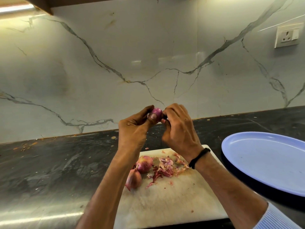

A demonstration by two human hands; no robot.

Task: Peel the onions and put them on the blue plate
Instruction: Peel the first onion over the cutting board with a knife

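One purple onion [156,114] sits at the centre of the frame, raised above the counter and held between both hands. The left hand [135,128] grips it from the left, with the thumb pressed on its near face. The right hand [178,129] has its fingers curled and pinches the onion's right end.

Below the hands, an upper onion [144,163] and a lower onion [134,178] lie touching each other near the left edge of the white cutting board [173,204]. Loose peel scraps [163,169] are heaped just right of them.

The blue plate [264,162] rests on the dark counter [49,162] at the right edge of the frame, just beside the board.

A black wristband [198,157] circles the right wrist, and a striped sleeve [277,219] shows at lower right. A wall socket [287,36] is mounted at upper right on the veined marble wall [148,55].
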